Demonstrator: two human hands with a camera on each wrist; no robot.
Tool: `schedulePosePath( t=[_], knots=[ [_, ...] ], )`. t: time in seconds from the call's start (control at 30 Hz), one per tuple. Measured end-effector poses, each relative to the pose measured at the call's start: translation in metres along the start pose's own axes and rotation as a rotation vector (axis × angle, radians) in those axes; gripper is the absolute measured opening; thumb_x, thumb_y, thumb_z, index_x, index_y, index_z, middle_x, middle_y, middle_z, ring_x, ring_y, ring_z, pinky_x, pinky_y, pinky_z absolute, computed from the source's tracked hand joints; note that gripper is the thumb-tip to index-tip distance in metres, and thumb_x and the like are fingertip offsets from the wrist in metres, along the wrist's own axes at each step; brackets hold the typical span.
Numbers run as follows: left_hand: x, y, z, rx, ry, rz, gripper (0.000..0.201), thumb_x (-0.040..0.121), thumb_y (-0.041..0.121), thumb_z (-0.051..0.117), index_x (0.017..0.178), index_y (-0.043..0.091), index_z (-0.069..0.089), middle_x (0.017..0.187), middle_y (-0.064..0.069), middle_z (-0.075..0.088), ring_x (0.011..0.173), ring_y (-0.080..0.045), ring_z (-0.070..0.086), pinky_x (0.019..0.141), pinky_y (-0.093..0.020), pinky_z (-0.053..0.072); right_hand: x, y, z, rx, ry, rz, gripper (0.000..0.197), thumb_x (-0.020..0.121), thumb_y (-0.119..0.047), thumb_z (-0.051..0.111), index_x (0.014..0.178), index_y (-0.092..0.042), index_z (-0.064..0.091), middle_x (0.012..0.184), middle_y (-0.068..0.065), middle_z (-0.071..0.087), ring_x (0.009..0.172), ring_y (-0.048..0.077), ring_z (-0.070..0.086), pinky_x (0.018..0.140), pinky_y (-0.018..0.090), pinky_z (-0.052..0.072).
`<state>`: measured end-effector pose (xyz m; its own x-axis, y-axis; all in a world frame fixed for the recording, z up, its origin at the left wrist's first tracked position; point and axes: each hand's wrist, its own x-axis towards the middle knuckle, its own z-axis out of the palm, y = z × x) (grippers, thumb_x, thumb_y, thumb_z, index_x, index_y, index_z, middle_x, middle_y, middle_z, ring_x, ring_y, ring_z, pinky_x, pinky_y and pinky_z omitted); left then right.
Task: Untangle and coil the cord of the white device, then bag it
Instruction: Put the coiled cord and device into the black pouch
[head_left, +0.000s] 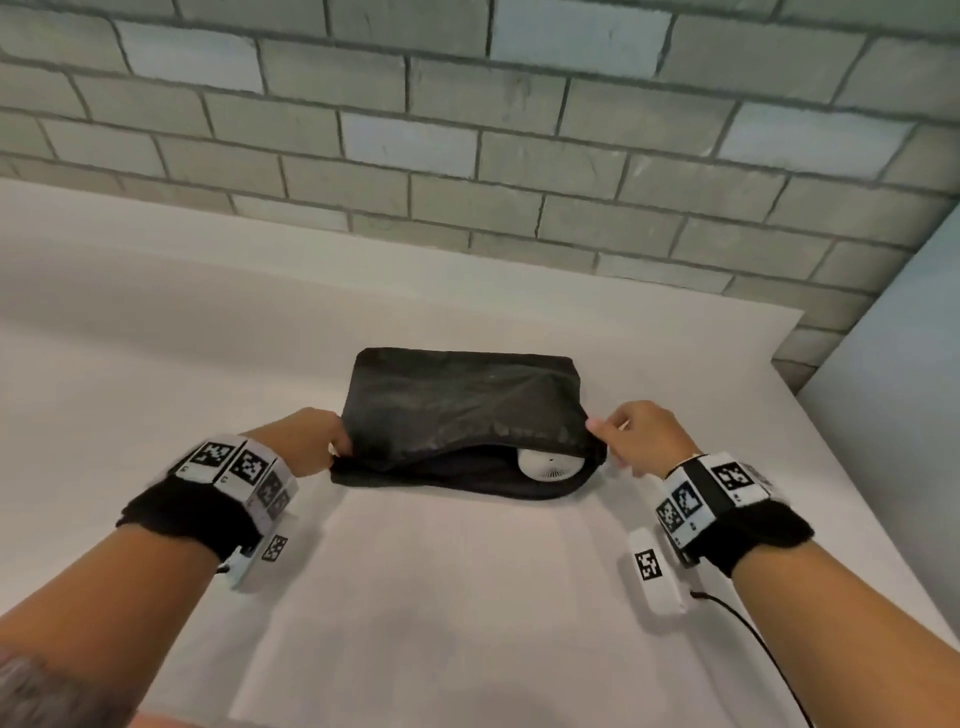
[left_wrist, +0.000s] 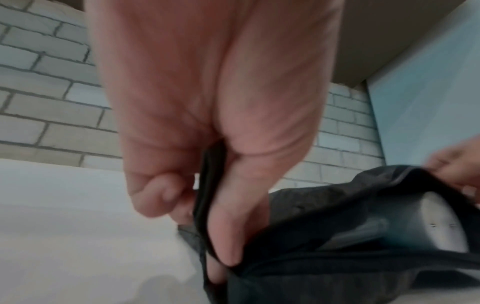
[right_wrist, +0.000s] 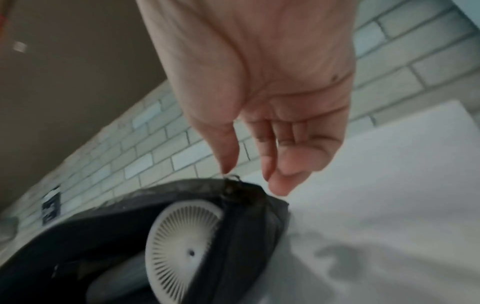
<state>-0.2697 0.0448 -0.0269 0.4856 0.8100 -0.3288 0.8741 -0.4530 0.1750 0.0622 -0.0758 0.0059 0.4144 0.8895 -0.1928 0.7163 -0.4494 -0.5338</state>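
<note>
Mid-frame on the white worktop (head_left: 467, 597) I see the black bag (head_left: 462, 410), mouth open toward me. White device (head_left: 551, 464) sits inside, lower right of the opening. Left hand (head_left: 317, 434) pinches the bag's left edge. Right hand (head_left: 641, 436) loose at the right corner, gripping nothing.

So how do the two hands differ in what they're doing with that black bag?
The left hand pinches the bag at its left corner, thumb and fingers curled round the edge; the right hand has relaxed fingers at the right corner, with no clear grip. The white device lies at the right hand's end, away from the left hand. Both hands sit at the bag's open mouth.
</note>
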Motion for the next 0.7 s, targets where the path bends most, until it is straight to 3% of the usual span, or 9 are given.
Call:
schedulePosePath(
  t=[0.13, 0.2, 0.27, 0.37, 0.4, 0.57, 0.63, 0.7],
  knots=[
    [-0.004, 0.007, -0.011, -0.003, 0.062, -0.077, 0.034, 0.081, -0.004, 0.048, 0.103, 0.012, 0.069, 0.120, -0.007, 0.058, 0.115, -0.024, 0.051, 0.093, -0.024, 0.039, -0.005, 0.011, 0.013, 0.454, -0.228, 0.140, 0.018, 0.086, -0.016, 0.059, 0.078, 0.000, 0.059, 0.055, 0.011, 0.058, 0.043, 0.016, 0.052, 0.044, 0.023, 0.043],
    [-0.009, 0.025, -0.016, -0.005, 0.084, -0.063, 0.033, 0.081, -0.002, 0.046, 0.105, 0.009, 0.067, 0.119, -0.011, 0.057, 0.113, -0.027, 0.052, 0.092, -0.027, 0.040, -0.010, 0.011, 0.013, 0.573, -0.299, 0.156, 0.011, 0.085, -0.007, 0.059, 0.077, 0.000, 0.057, 0.057, 0.013, 0.058, 0.037, 0.011, 0.053, 0.040, 0.019, 0.044],
    [-0.014, 0.054, -0.017, -0.060, 0.216, 0.013, 0.029, 0.082, 0.001, 0.046, 0.104, 0.005, 0.064, 0.115, -0.013, 0.057, 0.105, -0.028, 0.055, 0.089, -0.029, 0.041, -0.013, 0.011, 0.013, 0.600, -0.315, 0.151, 0.010, 0.084, -0.003, 0.059, 0.075, 0.000, 0.057, 0.061, 0.014, 0.057, 0.036, 0.009, 0.054, 0.039, 0.016, 0.045],
    [-0.027, 0.113, -0.011, -0.297, 0.522, 0.176, 0.014, 0.081, 0.006, 0.052, 0.090, 0.006, 0.062, 0.097, -0.013, 0.061, 0.085, -0.026, 0.056, 0.081, -0.033, 0.044, -0.016, 0.012, 0.014, 0.633, -0.310, 0.158, 0.011, 0.083, -0.002, 0.060, 0.073, -0.001, 0.057, 0.061, 0.013, 0.056, 0.039, 0.010, 0.054, 0.039, 0.017, 0.046],
    [-0.030, 0.134, -0.007, -0.337, 0.539, 0.214, 0.010, 0.082, 0.010, 0.054, 0.087, 0.008, 0.062, 0.093, -0.012, 0.063, 0.083, -0.026, 0.058, 0.080, -0.033, 0.046, -0.017, 0.012, 0.015, 0.643, -0.310, 0.156, 0.010, 0.083, -0.002, 0.060, 0.073, -0.001, 0.058, 0.061, 0.013, 0.057, 0.040, 0.010, 0.054, 0.039, 0.017, 0.045],
    [-0.021, 0.202, 0.021, -0.299, 0.242, 0.217, 0.025, 0.085, 0.030, 0.059, 0.074, 0.008, 0.064, 0.073, -0.007, 0.066, 0.070, -0.021, 0.061, 0.067, -0.031, 0.049, -0.022, 0.013, 0.016, 0.630, -0.329, 0.109, 0.013, 0.081, -0.004, 0.063, 0.068, -0.003, 0.059, 0.054, 0.008, 0.061, 0.040, 0.008, 0.050, 0.039, 0.017, 0.037],
    [-0.016, 0.212, 0.027, -0.288, 0.226, 0.177, 0.039, 0.082, 0.036, 0.062, 0.054, 0.011, 0.050, 0.054, -0.001, 0.052, 0.054, -0.018, 0.050, 0.059, -0.030, 0.042, -0.024, 0.013, 0.017, 0.622, -0.329, 0.101, 0.015, 0.080, -0.003, 0.063, 0.066, -0.003, 0.059, 0.055, 0.010, 0.061, 0.039, 0.009, 0.048, 0.039, 0.018, 0.036],
    [-0.014, 0.218, 0.031, -0.266, 0.232, 0.144, 0.051, 0.079, 0.039, 0.064, 0.045, 0.015, 0.036, 0.046, 0.002, 0.039, 0.045, -0.013, 0.039, 0.056, -0.029, 0.038, -0.026, 0.011, 0.019, 0.624, -0.330, 0.104, 0.016, 0.079, -0.001, 0.063, 0.063, -0.003, 0.058, 0.054, 0.012, 0.057, 0.039, 0.011, 0.048, 0.040, 0.019, 0.035]
  ],
)
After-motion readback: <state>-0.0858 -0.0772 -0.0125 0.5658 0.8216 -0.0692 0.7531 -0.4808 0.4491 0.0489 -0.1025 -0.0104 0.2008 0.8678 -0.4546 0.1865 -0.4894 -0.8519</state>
